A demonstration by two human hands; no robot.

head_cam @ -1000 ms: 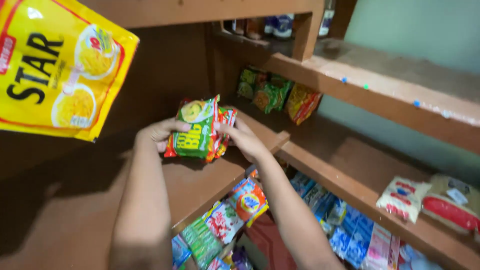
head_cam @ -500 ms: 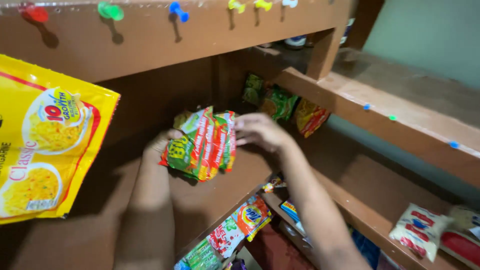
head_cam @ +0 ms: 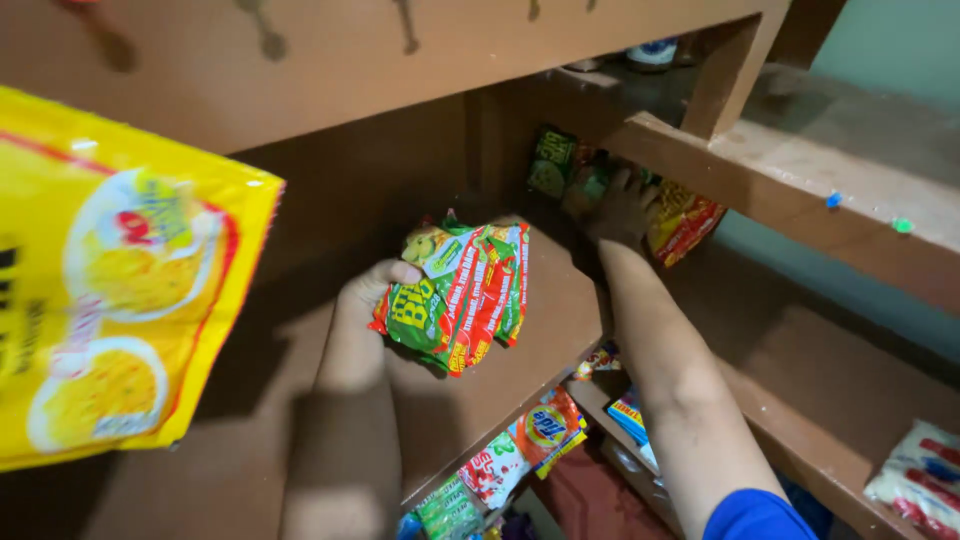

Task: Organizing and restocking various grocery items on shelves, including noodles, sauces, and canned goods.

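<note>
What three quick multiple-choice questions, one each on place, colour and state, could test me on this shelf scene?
1. Where is the right hand?
A. On the stack of packets
B. Back in the shelf corner, at the far packets
C. On the yellow bag

2. What colour is the big bag at left?
A. Yellow
B. Blue
C. White

3. How is the stack of packets kept?
A. Lying loose
B. Hanging from a pin
C. Gripped by the left hand

Answers: 1 B, the arm stretches into the corner; 2 A, yellow with red trim; 3 C, fingers wrap its edge.
</note>
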